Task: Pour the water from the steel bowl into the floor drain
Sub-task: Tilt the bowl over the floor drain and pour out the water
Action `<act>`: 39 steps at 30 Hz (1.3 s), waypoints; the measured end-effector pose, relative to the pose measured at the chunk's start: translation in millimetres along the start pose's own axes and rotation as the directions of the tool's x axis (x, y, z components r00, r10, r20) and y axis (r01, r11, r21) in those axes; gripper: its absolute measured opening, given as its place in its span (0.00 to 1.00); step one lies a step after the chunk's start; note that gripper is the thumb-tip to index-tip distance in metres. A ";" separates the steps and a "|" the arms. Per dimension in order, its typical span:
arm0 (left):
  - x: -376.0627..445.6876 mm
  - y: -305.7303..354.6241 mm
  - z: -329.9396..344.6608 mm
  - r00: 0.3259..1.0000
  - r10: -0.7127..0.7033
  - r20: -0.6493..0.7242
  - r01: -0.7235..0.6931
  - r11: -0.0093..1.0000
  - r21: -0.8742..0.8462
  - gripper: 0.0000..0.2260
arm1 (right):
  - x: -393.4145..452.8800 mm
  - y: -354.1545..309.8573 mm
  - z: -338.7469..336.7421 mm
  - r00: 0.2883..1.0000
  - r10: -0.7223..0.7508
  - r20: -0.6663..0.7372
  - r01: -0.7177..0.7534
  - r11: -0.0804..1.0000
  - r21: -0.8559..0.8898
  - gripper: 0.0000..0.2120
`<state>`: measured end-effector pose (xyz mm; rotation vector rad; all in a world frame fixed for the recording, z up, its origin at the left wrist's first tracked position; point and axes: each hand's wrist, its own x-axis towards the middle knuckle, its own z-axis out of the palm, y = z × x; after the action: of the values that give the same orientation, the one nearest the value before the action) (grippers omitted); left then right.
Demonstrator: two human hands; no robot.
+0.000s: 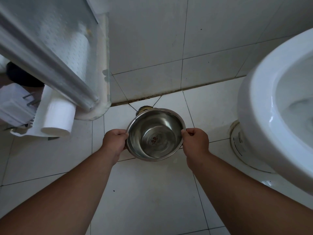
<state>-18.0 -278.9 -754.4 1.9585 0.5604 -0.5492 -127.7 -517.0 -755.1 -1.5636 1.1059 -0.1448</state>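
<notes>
While you look down over both forearms, these items stand in view:

Steel bowl: held between your two hands above the white tiled floor, its mouth facing up toward you. Reddish-brown specks sit at the centre of its bottom; a shallow layer of water appears to lie over them.

Left hand: closed on the bowl's left rim, thumb on top of the edge, fingers curled beneath.

Right hand: closed on the right rim in the same pinch.

Floor drain: only a sliver shows, just beyond the bowl's far rim, near the foot of the tiled wall.

Toilet: white bowl, at your right, well apart from the steel bowl.

Toilet paper roll: lying on a white rack at your left, under a slanting metal-framed panel.
</notes>
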 end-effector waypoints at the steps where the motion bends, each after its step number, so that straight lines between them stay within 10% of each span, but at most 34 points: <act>1: -0.1 0.1 0.1 1.000 0.002 0.001 -0.002 1.000 0.006 0.11 | -0.2 0.0 -0.7 1.000 0.002 0.000 -0.002 1.000 0.000 0.08; 39: -2.0 2.7 -4.9 0.999 -0.013 -0.035 0.010 0.997 -0.073 0.08 | -7.8 -23.8 -2.9 1.000 -0.021 0.023 0.021 1.000 0.022 0.13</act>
<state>-17.3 -275.8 -749.3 1.9002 0.6063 -0.4957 -120.5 -516.0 -730.9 -1.5541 1.0666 -0.1514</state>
